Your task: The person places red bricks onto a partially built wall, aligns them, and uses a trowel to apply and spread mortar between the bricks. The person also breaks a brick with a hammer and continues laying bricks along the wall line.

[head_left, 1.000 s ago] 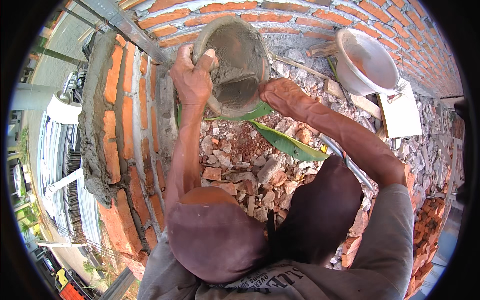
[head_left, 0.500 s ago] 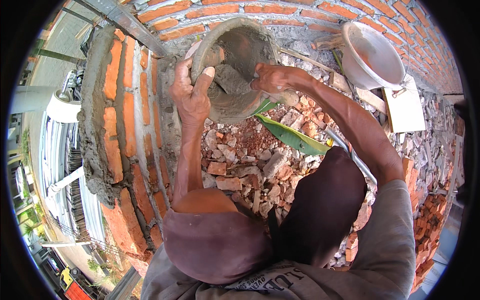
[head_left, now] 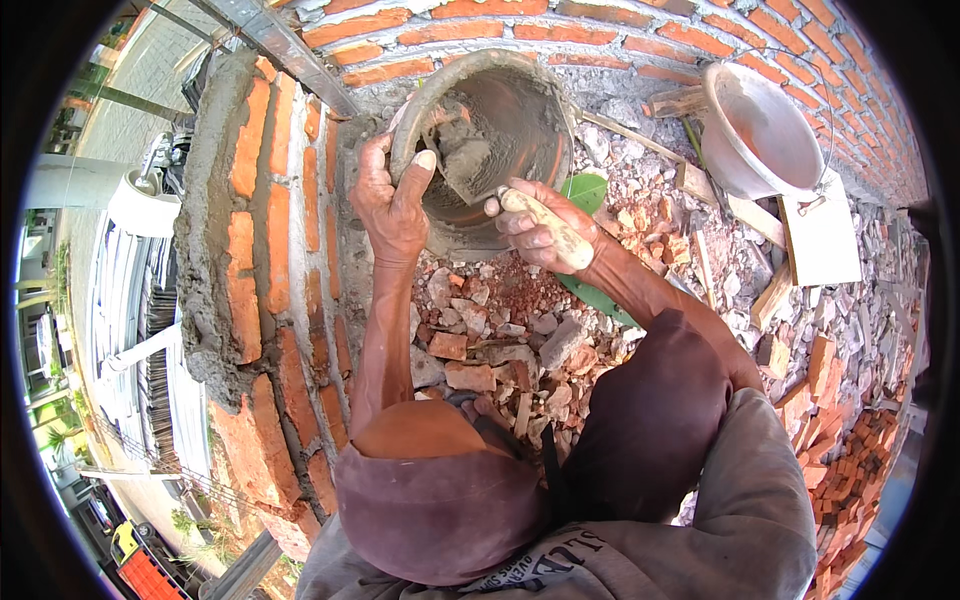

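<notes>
A round bucket (head_left: 560, 120), its inside smeared with wet grey mortar, is tilted toward me over the rubble. My left hand (head_left: 393, 205) grips its near left rim, thumb over the edge and fingers outside. In my right hand (head_left: 550, 225) is a trowel, the fist closed around its pale wooden handle (head_left: 545, 228). The trowel's blade reaches into the bucket and is coated with mortar. A lump of mortar (head_left: 463, 150) lies on or against the blade; exactly where the blade ends is hard to see.
On my left stands a low brick wall (head_left: 245, 250) topped with wet mortar. A taller brick wall (head_left: 560, 32) runs behind the bucket. A second pale bucket (head_left: 760, 130) rests by it at right, near a white board (head_left: 822, 235). Broken bricks (head_left: 500, 350) cover the ground; stacked bricks (head_left: 855, 470) lie lower right.
My right hand has drawn back toward me and turned, so the trowel handle now shows. The mortar lump sits higher in the bucket. My left hand keeps its hold on the rim.
</notes>
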The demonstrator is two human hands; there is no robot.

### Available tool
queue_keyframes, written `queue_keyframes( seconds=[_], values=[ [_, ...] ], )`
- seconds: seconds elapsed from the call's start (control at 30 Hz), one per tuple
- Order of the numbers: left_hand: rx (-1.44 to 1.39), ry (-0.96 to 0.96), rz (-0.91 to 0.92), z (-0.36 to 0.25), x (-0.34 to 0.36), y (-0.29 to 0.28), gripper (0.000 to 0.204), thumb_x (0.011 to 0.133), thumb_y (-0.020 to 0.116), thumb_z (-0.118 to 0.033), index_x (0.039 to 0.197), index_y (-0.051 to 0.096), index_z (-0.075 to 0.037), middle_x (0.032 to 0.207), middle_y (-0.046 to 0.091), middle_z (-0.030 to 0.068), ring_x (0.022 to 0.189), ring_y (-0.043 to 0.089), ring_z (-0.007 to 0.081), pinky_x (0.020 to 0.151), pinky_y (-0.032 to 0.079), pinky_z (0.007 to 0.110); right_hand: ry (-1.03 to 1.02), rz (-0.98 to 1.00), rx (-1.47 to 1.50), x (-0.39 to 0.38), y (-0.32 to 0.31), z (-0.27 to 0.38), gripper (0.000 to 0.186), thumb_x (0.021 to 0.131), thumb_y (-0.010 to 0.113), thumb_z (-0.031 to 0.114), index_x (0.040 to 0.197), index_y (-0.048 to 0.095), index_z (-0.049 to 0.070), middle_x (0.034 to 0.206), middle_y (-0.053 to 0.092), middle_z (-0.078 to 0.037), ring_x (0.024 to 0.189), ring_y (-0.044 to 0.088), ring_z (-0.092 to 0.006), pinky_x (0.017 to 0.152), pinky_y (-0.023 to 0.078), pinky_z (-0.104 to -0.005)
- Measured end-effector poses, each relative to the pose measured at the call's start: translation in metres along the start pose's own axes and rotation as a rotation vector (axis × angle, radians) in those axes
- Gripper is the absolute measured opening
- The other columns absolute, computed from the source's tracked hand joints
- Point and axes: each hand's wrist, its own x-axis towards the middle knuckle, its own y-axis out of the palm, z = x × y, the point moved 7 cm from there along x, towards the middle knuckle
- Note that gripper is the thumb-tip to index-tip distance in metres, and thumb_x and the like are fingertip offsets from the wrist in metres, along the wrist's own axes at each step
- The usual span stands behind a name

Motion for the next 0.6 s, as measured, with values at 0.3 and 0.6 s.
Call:
queue_keyframes(
  seconds=[0.3,0.6],
  values=[
    [0.06,0.003,0.054,-0.009,-0.004,0.025,0.036,0.089,0.07,-0.016,0.117,0.059,0.004,0.103,0.066,0.0091,0.091,0.059,0.0138,0.082,0.048,0.028,0.518,-0.903,-1.385,-0.039,-0.004,0.063,0.052,0.104,0.042,0.047,0.123,0.048,-0.002,0.093,0.06,-0.014,0.07,0.064,-0.0228,0.068,0.06,-0.0377],
    [0.035,0.011,0.042,-0.007,-0.009,0.027,0.045,0.087,0.071,-0.017,0.124,0.059,0.004,0.117,0.068,0.0194,0.105,0.064,0.019,0.091,0.05,0.033,0.375,-0.616,-3.03,-0.066,0.074,0.111,0.037,0.106,0.041,0.032,0.099,0.051,-0.003,0.08,0.055,-0.014,0.066,0.053,-0.0257,0.073,0.053,-0.042]
  ],
)
